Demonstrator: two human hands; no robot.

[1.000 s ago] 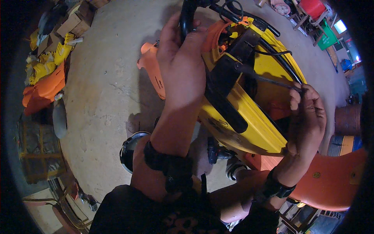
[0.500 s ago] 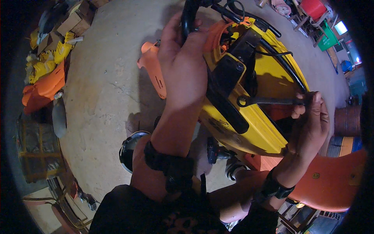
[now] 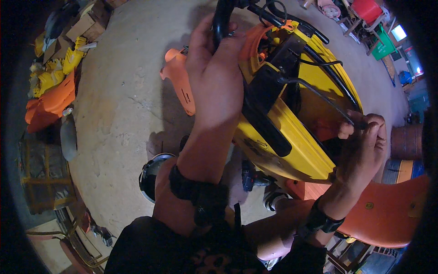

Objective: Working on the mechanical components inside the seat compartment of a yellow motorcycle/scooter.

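Through the head camera I see the left hand (image 3: 216, 75) with its fingers closed around the black curved tube (image 3: 222, 20). The right hand (image 3: 365, 137) grips with its fingers the near end of the dark wrench (image 3: 326, 100). This wrench lies slanting above the yellow body (image 3: 283, 137), its far end at the black bracket (image 3: 267, 82); whether it sits on a bolt, I cannot tell. An orange panel (image 3: 181, 80) is on the floor (image 3: 118, 137), left of the left hand.

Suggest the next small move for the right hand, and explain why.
Perhaps turn the wrench slightly to test its seating: the right hand holds one end, the far end appears against the black bracket, and the left hand grips the black tube.
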